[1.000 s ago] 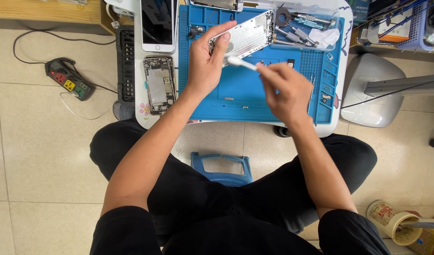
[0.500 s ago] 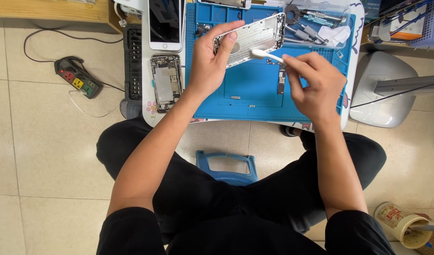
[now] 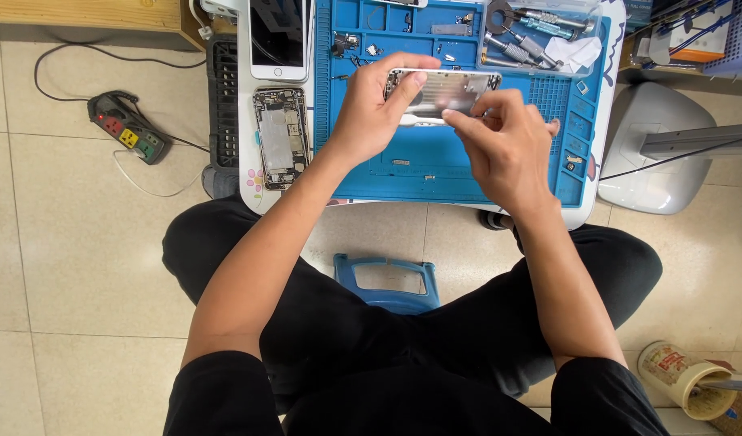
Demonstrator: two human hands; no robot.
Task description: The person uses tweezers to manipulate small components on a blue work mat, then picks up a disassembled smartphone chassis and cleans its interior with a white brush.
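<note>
My left hand [image 3: 369, 113] grips the left end of a silver phone housing [image 3: 447, 90] and holds it just above the blue work mat [image 3: 435, 173]. My right hand [image 3: 504, 145] is right beside it, its fingertips pinching a thin white stick tool [image 3: 422, 119] against the housing's lower edge. An opened phone body [image 3: 278, 137] with its circuit parts exposed lies on the white table left of the mat. A white phone with a dark screen [image 3: 278, 36] lies behind it.
A clear tray [image 3: 540, 32] of metal tools and a white wipe sits at the mat's back right. On the tiled floor are a power strip [image 3: 128, 137], a blue stool [image 3: 387, 282] between my legs, a white stand base [image 3: 653, 145] and a paper cup [image 3: 682, 375].
My left hand has turned the housing level. My right hand has come in from the right and brought the white stick from the housing's front face to its lower edge.
</note>
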